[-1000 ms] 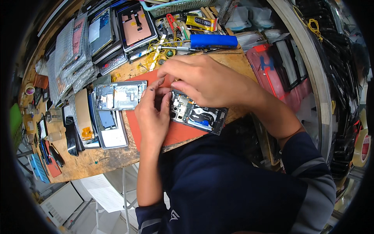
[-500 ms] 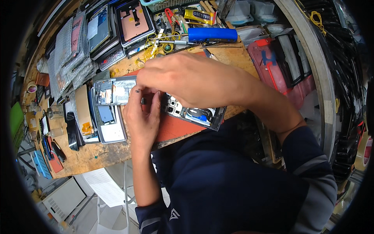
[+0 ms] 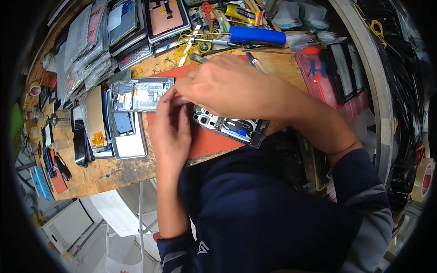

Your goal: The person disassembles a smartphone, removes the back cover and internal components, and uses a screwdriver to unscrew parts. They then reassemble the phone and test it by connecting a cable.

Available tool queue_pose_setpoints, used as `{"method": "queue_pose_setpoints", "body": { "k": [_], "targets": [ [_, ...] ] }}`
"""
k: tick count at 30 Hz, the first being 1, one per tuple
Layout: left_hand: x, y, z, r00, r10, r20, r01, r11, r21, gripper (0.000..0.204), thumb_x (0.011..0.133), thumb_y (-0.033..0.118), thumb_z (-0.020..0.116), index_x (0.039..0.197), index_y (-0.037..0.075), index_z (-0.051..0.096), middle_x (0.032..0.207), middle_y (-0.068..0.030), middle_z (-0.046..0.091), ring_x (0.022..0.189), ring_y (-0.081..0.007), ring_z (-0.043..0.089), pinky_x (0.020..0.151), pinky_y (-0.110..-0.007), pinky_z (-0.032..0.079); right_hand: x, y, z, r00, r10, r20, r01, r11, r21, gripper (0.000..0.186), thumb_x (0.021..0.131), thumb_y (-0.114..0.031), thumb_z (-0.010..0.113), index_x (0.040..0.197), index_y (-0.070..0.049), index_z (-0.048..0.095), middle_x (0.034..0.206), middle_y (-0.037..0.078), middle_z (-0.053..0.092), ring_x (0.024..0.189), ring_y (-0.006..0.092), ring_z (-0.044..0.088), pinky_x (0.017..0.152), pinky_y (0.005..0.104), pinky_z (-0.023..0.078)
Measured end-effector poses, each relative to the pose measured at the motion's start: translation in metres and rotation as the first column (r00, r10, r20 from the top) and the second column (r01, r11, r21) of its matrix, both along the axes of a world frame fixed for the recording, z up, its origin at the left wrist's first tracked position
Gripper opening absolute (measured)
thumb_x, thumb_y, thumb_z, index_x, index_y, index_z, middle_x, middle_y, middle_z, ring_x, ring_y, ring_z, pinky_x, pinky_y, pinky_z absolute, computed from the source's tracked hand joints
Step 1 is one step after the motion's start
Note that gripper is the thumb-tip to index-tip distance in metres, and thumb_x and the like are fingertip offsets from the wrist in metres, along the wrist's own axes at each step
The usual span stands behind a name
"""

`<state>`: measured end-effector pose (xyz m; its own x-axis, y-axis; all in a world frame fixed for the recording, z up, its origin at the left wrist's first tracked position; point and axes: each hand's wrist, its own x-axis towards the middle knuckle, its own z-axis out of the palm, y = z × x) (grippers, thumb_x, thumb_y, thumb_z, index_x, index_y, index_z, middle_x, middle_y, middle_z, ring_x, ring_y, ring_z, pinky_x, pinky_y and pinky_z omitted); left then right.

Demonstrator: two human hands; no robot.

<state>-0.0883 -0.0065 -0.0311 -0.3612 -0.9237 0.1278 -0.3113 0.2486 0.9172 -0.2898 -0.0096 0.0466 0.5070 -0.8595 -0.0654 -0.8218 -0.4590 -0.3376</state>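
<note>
An opened smartphone (image 3: 236,126) lies tilted on a red mat (image 3: 209,146), its camera modules, blue part and inner boards bare. My right hand (image 3: 232,86) arches over the phone's far side with its fingers curled down, hiding part of it. To the left of the phone, my left hand (image 3: 170,134) is raised with fingers bent, and its fingertips meet those of my right hand. Both hands are closed, but whatever they pinch is hidden behind the fingers. Beside my left hand lies a grey phone housing (image 3: 142,95) with its inner side up.
A white-and-grey phone panel (image 3: 129,148) and brown card (image 3: 94,111) lie left on the wooden bench (image 3: 127,175). Bubble-wrapped packs (image 3: 84,54) are stacked behind. A blue-handled tool (image 3: 257,36), yellow tube (image 3: 243,15) and yellow wire lie at the back.
The view has shifted slightly, so the bench items sit a little differently. My fingertips have drawn together, and a small dark piece seen between my left fingers no longer shows.
</note>
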Motion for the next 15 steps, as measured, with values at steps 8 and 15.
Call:
{"method": "queue_pose_setpoints", "body": {
  "k": [8, 15],
  "targets": [
    [0.117, -0.007, 0.036, 0.800, 0.439, 0.408, -0.314, 0.887, -0.340, 0.008, 0.099, 0.006, 0.072, 0.105, 0.002, 0.073, 0.098, -0.0082, 0.071, 0.088, -0.0210, 0.063, 0.075, -0.034, 0.047, 0.003, 0.010, -0.009, 0.999, 0.043, -0.003, -0.042, 0.959, -0.282, 0.015, 0.091, -0.008, 0.066, 0.103, -0.001, 0.063, 0.097, 0.013, 0.064, 0.096, 0.0320, 0.066, 0.081, 0.0436, 0.053],
    [0.149, -0.005, 0.037, 0.768, 0.275, 0.578, -0.139, 0.953, -0.268, 0.007, 0.092, 0.003, 0.074, 0.097, -0.002, 0.073, 0.093, -0.0151, 0.069, 0.092, -0.0353, 0.064, 0.085, -0.045, 0.049, 0.006, 0.009, -0.012, 0.995, 0.045, 0.087, -0.010, 0.931, -0.366, 0.012, 0.094, -0.012, 0.071, 0.094, -0.002, 0.063, 0.083, 0.011, 0.066, 0.078, 0.0355, 0.067, 0.069, 0.0462, 0.051]
  ]
}}
